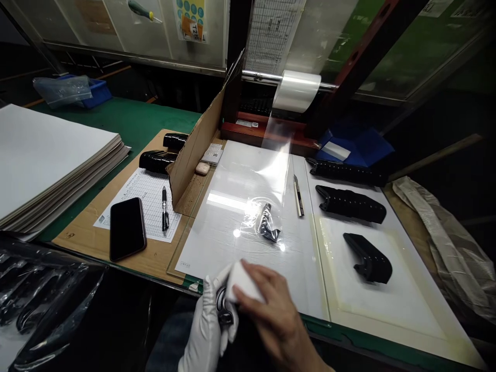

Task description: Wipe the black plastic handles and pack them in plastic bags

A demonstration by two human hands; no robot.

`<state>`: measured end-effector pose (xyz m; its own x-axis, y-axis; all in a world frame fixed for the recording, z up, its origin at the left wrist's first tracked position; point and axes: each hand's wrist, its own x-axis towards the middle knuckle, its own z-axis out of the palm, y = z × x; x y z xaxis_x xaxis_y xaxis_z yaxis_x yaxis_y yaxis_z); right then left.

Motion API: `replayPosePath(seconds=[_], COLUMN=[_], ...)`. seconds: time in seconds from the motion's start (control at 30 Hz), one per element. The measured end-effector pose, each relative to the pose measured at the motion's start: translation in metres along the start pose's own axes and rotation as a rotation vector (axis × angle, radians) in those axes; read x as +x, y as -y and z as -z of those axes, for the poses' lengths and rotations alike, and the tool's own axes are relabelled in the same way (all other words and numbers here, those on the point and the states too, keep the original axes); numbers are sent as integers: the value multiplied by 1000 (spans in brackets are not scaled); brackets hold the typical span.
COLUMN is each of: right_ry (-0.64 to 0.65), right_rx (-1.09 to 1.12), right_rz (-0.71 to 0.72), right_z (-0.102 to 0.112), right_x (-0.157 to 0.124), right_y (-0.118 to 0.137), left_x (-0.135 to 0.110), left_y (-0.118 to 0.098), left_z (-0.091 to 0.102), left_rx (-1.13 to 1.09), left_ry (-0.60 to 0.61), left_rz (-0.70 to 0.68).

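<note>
My left hand (207, 325), in a white glove, is closed around a glossy black part (225, 314) at the table's front edge. Most of that part is hidden by the fingers. A white sponge-like block (242, 283) is gripped in my bare right hand (273, 302), pressed close against the part and the glove. Beyond my hands, a small black curved part (268, 225) lies under clear film on the white work surface (209, 237). Right of it rests a slim craft knife (298, 196).
Black moulded parts (352, 204) line the right side. A clear film roll (297, 90) hangs at the back. On the left are a phone (127, 229), a pen (165, 212), an upright cardboard divider (197, 150) and a stack of white sheets (50, 160). Black plastic wrap (50, 294) sits lower left.
</note>
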<state>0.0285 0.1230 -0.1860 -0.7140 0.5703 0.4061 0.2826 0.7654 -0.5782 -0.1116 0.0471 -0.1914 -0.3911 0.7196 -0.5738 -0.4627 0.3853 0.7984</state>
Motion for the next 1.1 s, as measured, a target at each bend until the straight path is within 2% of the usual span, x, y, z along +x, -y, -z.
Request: replayPosePath(seconds=[0.07,0.2,0.3,0.37,0.43,0.53,0.67,0.8,0.87,0.93,1.03,1.1], right_ry=[-80,-154,-216,-250,-261,-268,-309,-283,-312,-273,-35,105], right_rx=[-93,-145,-290,-330,-314,-328,-315,-386,-282,6,537,781], right_rz=[-93,-72,-265,-283,-256,-312,-280,-361,-457,-568,-724,-811], right_z=[-5,-22,-32,-35,-36,-37,-38,-22,-5,14,41,51], right_x=[-3,-12,-18,-20,-21,-20,-20,-26,-29,-28,-19,-10], right_y=[2,12,18,21,23,25,22,7,1,0,7,15], left_x=[-1,-3,-5,-6,-7,-7,-7,-7,-7,-8,-9,-10], left_y=[2,2,-2,-5,-6,-5,-5,-8,-14,-23,-39,-48], left_z=[3,4,-3,-7,-9,-10,-12,-13,-9,-2,10,16], left_rx=[-8,5,-26,-80,-83,-16,24,142,177,186,198,213], left_ry=[-30,-55,-42,-26,-8,-9,26,40,91,168,353,441], left_rz=[43,1,82,73,52,89,0,16,43,67,113,134])
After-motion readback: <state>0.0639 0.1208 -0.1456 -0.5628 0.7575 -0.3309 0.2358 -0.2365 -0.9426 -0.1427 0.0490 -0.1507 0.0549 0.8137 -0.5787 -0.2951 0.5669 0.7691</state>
